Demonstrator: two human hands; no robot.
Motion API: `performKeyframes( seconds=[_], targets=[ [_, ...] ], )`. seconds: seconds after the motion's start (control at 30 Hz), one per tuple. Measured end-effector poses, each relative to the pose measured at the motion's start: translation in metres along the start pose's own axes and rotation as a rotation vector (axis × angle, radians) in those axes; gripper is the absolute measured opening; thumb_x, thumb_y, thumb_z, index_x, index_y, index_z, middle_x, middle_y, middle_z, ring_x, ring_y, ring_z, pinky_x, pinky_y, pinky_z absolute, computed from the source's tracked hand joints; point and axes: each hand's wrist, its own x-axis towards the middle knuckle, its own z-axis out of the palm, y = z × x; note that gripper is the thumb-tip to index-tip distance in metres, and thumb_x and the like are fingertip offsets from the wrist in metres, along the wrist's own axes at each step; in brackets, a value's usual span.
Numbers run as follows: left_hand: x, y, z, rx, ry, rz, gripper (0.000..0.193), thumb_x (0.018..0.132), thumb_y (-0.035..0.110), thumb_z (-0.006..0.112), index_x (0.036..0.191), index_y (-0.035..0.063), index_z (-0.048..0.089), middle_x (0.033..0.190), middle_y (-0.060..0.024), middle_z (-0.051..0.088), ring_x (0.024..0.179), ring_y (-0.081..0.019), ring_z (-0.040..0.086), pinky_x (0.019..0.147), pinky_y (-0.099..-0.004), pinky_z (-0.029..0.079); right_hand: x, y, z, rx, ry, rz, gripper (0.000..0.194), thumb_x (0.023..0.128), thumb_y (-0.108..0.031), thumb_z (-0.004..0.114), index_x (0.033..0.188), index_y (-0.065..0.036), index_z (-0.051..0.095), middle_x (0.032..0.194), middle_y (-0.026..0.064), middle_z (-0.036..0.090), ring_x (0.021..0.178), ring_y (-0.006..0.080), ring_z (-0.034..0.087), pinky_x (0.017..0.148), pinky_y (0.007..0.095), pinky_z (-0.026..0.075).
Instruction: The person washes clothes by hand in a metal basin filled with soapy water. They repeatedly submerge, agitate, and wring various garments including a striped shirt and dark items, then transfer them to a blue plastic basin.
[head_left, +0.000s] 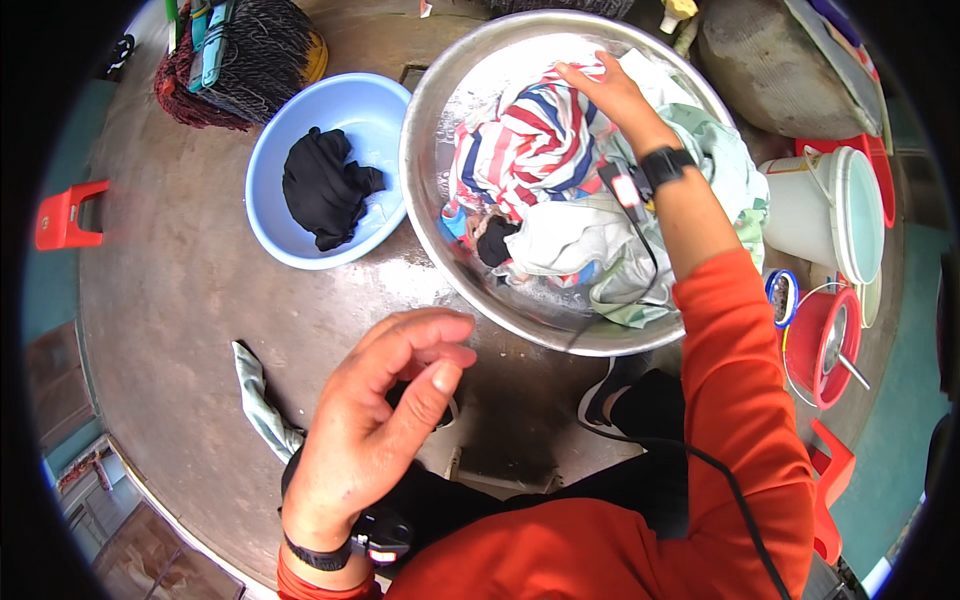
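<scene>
A large metal basin (420, 225) stands before me, heaped with wet laundry. Over its far side reaches my right hand (619, 97), thumb and fingers spread at the edge of a red, white and blue striped cloth (517, 150); whether it touches the cloth I cannot tell. Pale green fabric (705, 142) and a whitish garment (566, 232) lie beside the stripes. My left hand (367, 420) is raised above my lap, short of the basin's near rim, its fingers loosely curled and holding nothing. A blue plastic basin (259, 202) with a black garment (326, 187) in it adjoins the metal one.
Mop heads (259, 60) stand at the far left. Along the right are a white bucket (802, 202), a red bucket (806, 337) and a red stool (829, 487). Another red stool (71, 217) is at left. A pale cloth (259, 397) trails near my leg. A black cable (712, 465) crosses my right arm.
</scene>
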Motion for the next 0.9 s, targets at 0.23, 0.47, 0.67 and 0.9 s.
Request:
performKeyframes(
  seconds=[0.23,0.47,0.67,0.9],
  targets=[
    [0.003,-0.002,-0.022,0.074,0.041,0.042,0.026,0.090,0.008,0.056,0.114,-0.0022,0.056,0.114,-0.0133,0.055,0.096,-0.0197,0.059,0.081,-0.0286,0.047,0.038,0.040,0.078,-0.574,-0.167,0.360,0.118,0.053,-0.064,0.076,0.143,-0.007,0.024,0.137,0.0260,0.039,0.129,0.0408,0.036,0.103,0.0468,0.034],
    [-0.007,0.000,-0.030,0.011,0.015,0.080,0.025,0.090,0.008,0.056,0.113,-0.0015,0.056,0.112,-0.0126,0.056,0.094,-0.0188,0.060,0.079,-0.0282,0.047,0.017,0.072,0.047,-0.303,-0.179,0.068,0.058,0.067,-0.034,0.073,0.110,-0.001,0.053,0.107,0.0219,0.061,0.103,0.0338,0.058,0.088,0.0374,0.045],
    [-0.019,-0.003,-0.026,0.016,-0.029,0.096,0.024,0.091,0.008,0.055,0.113,-0.0005,0.056,0.106,-0.0104,0.056,0.093,-0.0164,0.059,0.078,-0.0256,0.046,-0.061,0.058,0.044,0.141,0.039,-0.047,0.035,0.070,-0.015,0.069,0.099,-0.003,0.052,0.076,0.0084,0.054,0.068,0.0175,0.052,0.064,0.0302,0.044],
    [-0.026,-0.002,-0.016,-0.021,-0.036,0.055,0.024,0.093,0.011,0.054,0.115,-0.0002,0.055,0.105,-0.0075,0.056,0.094,-0.0140,0.058,0.080,-0.0255,0.045,-0.127,-0.019,0.027,0.285,-0.315,0.125,0.025,0.072,0.001,0.061,0.089,-0.009,0.044,0.078,-0.0004,0.045,0.072,0.0121,0.047,0.060,0.0282,0.040]
  ],
)
